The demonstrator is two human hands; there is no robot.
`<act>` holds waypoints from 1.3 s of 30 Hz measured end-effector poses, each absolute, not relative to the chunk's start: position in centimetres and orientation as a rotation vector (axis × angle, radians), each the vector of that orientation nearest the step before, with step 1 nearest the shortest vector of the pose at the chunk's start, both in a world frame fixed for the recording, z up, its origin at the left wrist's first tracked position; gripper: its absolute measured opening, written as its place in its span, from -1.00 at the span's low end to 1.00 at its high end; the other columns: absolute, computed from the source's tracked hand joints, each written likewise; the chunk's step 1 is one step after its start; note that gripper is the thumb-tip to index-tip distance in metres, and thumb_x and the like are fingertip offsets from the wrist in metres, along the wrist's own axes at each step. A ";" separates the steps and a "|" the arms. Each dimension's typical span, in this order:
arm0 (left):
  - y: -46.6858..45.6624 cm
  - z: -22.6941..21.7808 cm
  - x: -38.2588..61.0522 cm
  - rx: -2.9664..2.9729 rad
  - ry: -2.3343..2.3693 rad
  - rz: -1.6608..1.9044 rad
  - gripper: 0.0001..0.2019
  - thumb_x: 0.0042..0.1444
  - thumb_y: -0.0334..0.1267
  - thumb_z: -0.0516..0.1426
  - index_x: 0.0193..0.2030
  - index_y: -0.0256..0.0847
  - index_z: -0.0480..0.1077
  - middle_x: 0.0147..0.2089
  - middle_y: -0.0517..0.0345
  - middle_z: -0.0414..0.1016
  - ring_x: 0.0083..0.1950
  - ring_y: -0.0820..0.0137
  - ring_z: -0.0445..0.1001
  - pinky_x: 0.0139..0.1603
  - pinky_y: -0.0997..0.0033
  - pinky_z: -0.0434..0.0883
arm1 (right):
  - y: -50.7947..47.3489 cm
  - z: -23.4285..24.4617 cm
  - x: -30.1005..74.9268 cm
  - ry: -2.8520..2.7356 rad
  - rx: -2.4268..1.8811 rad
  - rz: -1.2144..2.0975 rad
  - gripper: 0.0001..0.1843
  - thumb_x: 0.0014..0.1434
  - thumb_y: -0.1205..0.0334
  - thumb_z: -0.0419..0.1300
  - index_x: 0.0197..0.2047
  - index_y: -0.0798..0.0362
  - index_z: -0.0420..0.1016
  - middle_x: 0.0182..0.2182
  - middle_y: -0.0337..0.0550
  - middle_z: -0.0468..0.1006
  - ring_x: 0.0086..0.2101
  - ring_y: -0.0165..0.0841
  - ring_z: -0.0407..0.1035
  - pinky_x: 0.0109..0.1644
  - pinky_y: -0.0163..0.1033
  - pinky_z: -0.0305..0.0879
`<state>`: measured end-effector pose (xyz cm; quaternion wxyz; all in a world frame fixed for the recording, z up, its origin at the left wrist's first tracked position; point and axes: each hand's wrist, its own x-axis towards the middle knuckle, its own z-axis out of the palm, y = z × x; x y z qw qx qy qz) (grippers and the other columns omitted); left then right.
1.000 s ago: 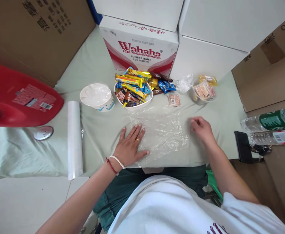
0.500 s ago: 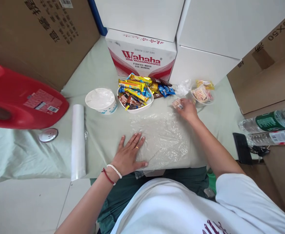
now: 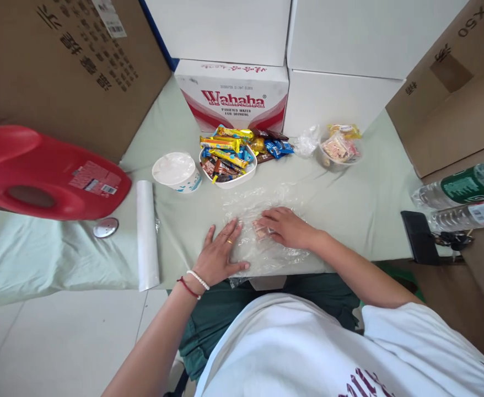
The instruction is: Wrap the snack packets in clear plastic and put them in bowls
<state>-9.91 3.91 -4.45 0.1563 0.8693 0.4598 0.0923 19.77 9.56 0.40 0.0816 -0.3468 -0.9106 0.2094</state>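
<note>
A clear plastic sheet (image 3: 267,207) lies flat on the pale green cloth in front of me. My left hand (image 3: 221,252) rests on its left edge, palm down and fingers spread. My right hand (image 3: 287,227) is on the middle of the sheet, fingers closed around a small wrapped pink snack (image 3: 260,230) that touches the plastic. Behind the sheet stands a white heart-shaped bowl (image 3: 242,179) piled with wrapped candy bars. A clear bowl (image 3: 341,161) of pink wrapped snacks sits at the back right.
A lidded white tub (image 3: 176,171) and a roll of plastic film (image 3: 148,234) lie to the left, by a red jug (image 3: 43,173) and a metal cap (image 3: 105,227). Cardboard boxes and a Wahaha carton (image 3: 234,96) ring the back. Water bottles (image 3: 461,201) and a black phone (image 3: 419,237) lie right.
My right hand reached to the back right, picked up the small pink snack by the clear bowl, and brought it onto the middle of the plastic sheet. My left hand stayed flat.
</note>
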 end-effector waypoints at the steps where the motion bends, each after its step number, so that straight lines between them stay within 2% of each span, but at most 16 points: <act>1: 3.4 -4.2 -10.2 2.473 1.322 0.317 -0.01 0.22 0.24 0.17 0.61 -0.18 -0.15 0.61 -0.31 -0.08 0.60 -0.01 0.04 0.56 -0.22 -0.18 | 8.9 0.1 20.5 -2.668 -1.018 0.640 -0.44 0.32 0.29 0.22 0.37 0.06 0.34 0.35 0.16 0.31 0.30 -0.01 0.19 0.37 0.20 0.16; 4: 1.3 -3.3 -10.9 2.454 1.251 0.423 -0.25 0.32 -0.06 0.10 0.58 -0.09 -0.04 0.61 -0.16 -0.04 0.61 0.08 0.01 0.58 -0.15 -0.12 | 6.1 0.0 23.7 -2.495 -0.963 0.704 -0.38 0.38 0.12 0.22 0.44 0.00 0.22 0.41 0.16 0.21 0.36 -0.08 0.12 0.40 0.16 0.19; 7: -0.8 -3.1 -10.9 2.457 1.142 0.434 -0.33 0.27 -0.11 0.15 0.50 -0.06 0.16 0.57 -0.10 0.13 0.59 0.05 0.07 0.58 -0.20 -0.14 | 2.6 -0.7 26.8 -2.449 -1.016 0.758 -0.34 0.32 0.01 0.30 0.41 -0.05 0.27 0.35 0.14 0.29 0.32 -0.07 0.20 0.35 0.15 0.30; 10: -1.7 -3.7 -10.3 2.406 1.201 0.564 -0.66 0.30 -0.18 0.16 0.20 -0.03 0.47 0.40 -0.01 0.43 0.49 0.10 0.29 0.56 -0.22 -0.02 | 0.0 -2.2 27.9 -2.355 -1.079 0.682 -0.62 0.37 0.16 0.25 0.23 -0.07 0.47 0.23 0.08 0.45 0.23 -0.10 0.31 0.27 0.14 0.38; 12: -1.2 -4.0 -9.9 2.303 1.276 0.716 -0.81 0.35 -0.28 0.10 -0.02 -0.05 0.52 0.21 0.05 0.59 0.40 0.19 0.40 0.49 -0.15 0.16 | -0.5 -2.6 27.8 -2.267 -1.100 0.645 -0.77 0.41 0.27 0.16 0.08 -0.07 0.56 0.09 0.02 0.55 0.11 -0.16 0.41 0.17 0.06 0.45; 15: 1.0 -3.4 -9.5 2.147 1.330 0.871 -0.85 0.37 -0.29 0.07 -0.12 -0.10 0.48 0.04 0.04 0.64 0.32 0.22 0.45 0.34 -0.01 0.38 | 0.9 -1.5 27.3 -2.222 -1.114 0.735 -0.78 0.44 0.27 0.10 -0.01 -0.06 0.58 -0.18 -0.08 0.64 -0.16 -0.26 0.50 -0.05 -0.10 0.49; 17: 3.4 -2.8 -9.1 2.118 1.370 0.921 -0.86 0.37 -0.24 0.07 -0.16 -0.10 0.46 -0.02 0.05 0.63 0.30 0.22 0.45 0.31 0.02 0.40 | 3.1 -0.1 27.2 -2.217 -1.156 0.831 -0.76 0.46 0.21 0.08 -0.02 -0.05 0.58 -0.29 -0.13 0.63 -0.26 -0.30 0.50 -0.14 -0.17 0.47; 19: 6.3 -2.3 -8.6 2.134 1.457 0.912 -0.84 0.35 -0.19 0.08 -0.20 -0.11 0.47 -0.04 0.05 0.61 0.29 0.19 0.44 0.35 -0.01 0.36 | 6.1 1.0 27.2 -2.222 -1.277 0.872 -0.73 0.46 0.17 0.06 -0.03 -0.03 0.60 -0.27 -0.13 0.64 -0.26 -0.29 0.52 -0.13 -0.18 0.45; 22: 10.5 -2.4 -8.2 2.090 1.702 0.717 -0.83 0.25 -0.16 0.12 -0.27 -0.16 0.48 -0.04 -0.04 0.57 0.27 0.06 0.42 0.35 -0.09 0.34 | 11.1 1.5 27.0 -2.331 -1.556 0.750 -0.75 0.37 0.20 0.11 -0.08 0.01 0.63 -0.18 -0.04 0.65 -0.19 -0.19 0.52 -0.04 -0.10 0.42; 24: 12.1 -2.4 -8.3 2.017 1.878 0.654 -0.83 0.19 -0.15 0.16 -0.24 -0.18 0.50 -0.02 -0.10 0.52 0.23 0.01 0.42 0.32 -0.11 0.35 | 14.1 1.2 26.2 -2.399 -1.671 0.603 -0.75 0.33 0.23 0.13 -0.06 0.04 0.63 -0.13 0.02 0.63 -0.12 -0.12 0.48 0.03 -0.03 0.39; 26: 11.8 -2.0 -8.6 1.984 2.018 0.769 -0.78 0.21 -0.13 0.15 -0.14 -0.21 0.52 0.05 -0.15 0.47 0.23 0.02 0.40 0.32 -0.11 0.33 | 16.4 0.7 25.0 -2.411 -1.670 0.487 -0.69 0.35 0.20 0.12 0.05 0.07 0.59 -0.04 0.08 0.59 -0.04 -0.07 0.43 0.12 0.02 0.35; 29: 8.2 -0.3 -8.5 1.983 2.204 1.093 -0.73 0.31 -0.16 0.09 0.00 -0.21 0.51 0.09 -0.19 0.43 0.23 0.03 0.37 0.32 -0.14 0.26 | 18.3 -0.3 22.4 -2.410 -1.602 0.427 -0.47 0.33 0.06 0.20 0.29 0.12 0.43 0.11 0.16 0.50 0.05 -0.02 0.35 0.20 0.06 0.31; 31: 5.0 0.8 -7.4 2.033 2.209 1.160 -0.73 0.33 -0.22 0.07 0.05 -0.19 0.51 0.00 -0.16 0.45 0.12 0.05 0.41 0.24 -0.12 0.27 | 19.0 -0.8 20.6 -2.433 -1.614 0.458 -0.34 0.26 0.01 0.30 0.33 0.15 0.37 0.07 0.18 0.52 0.05 0.00 0.33 0.17 0.05 0.32; 33: 2.6 1.3 -5.4 2.231 1.961 1.004 -0.71 0.33 -0.26 0.06 0.08 -0.09 0.54 -0.12 -0.07 0.49 -0.06 0.14 0.43 0.10 -0.02 0.30 | 19.3 -0.8 19.4 -2.443 -1.663 0.565 -0.42 0.23 0.09 0.34 0.25 0.14 0.46 -0.11 0.10 0.59 0.00 -0.04 0.36 0.09 -0.02 0.34; 36: 1.8 0.7 -1.8 2.371 1.734 0.570 -0.62 0.36 -0.27 0.02 0.19 0.02 0.53 -0.26 0.00 0.50 -0.17 0.17 0.41 -0.09 0.09 0.29 | 18.9 0.2 18.5 -2.416 -1.640 0.788 -0.73 0.31 0.22 0.21 0.01 0.08 0.62 -0.35 -0.09 0.59 -0.19 -0.20 0.42 -0.05 -0.17 0.33; 39: 3.7 -0.6 0.4 2.319 1.730 0.304 -0.57 0.36 -0.29 0.00 0.27 -0.02 0.48 -0.26 -0.03 0.53 -0.13 0.11 0.43 -0.15 0.10 0.29 | 16.9 1.8 18.5 -2.500 -1.360 0.811 -0.70 0.37 0.27 0.10 -0.01 0.03 0.66 -0.35 -0.15 0.61 -0.25 -0.28 0.42 -0.08 -0.21 0.30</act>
